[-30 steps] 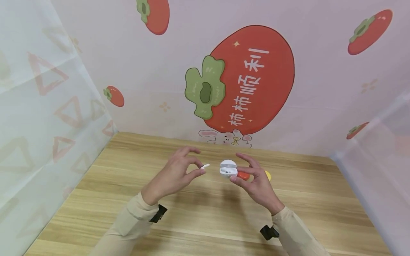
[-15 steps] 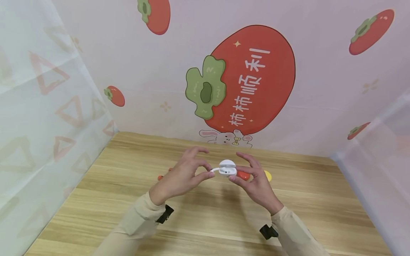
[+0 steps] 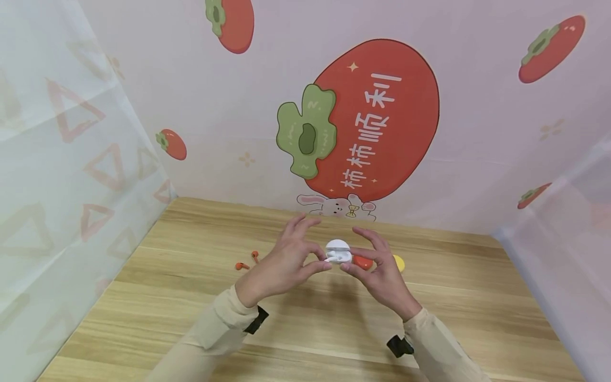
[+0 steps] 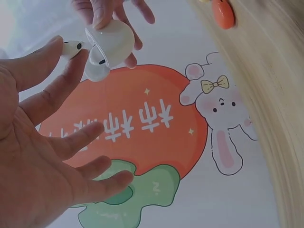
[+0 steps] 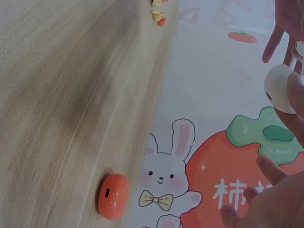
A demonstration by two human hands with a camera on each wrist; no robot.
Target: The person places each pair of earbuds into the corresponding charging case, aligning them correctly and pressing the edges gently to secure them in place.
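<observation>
Left hand [image 3: 281, 261] pinching white earbud [image 4: 71, 48], right hand [image 3: 382, 273] gripping white case [image 3: 342, 257] (lid [image 3: 338, 244] raised)

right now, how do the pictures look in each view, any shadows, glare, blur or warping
Head: soft shadows on the wooden table, and the white earbud nearly blends into the white charging case; left wrist: the table edge looks bowed, probably lens distortion, with a washed-out upper left corner; right wrist: dim and slightly hazy, with small glints on the orange earbud case.

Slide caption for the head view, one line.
Left hand pinches a white earbud at the open case in the right hand; orange earbuds lie on the table.
</observation>
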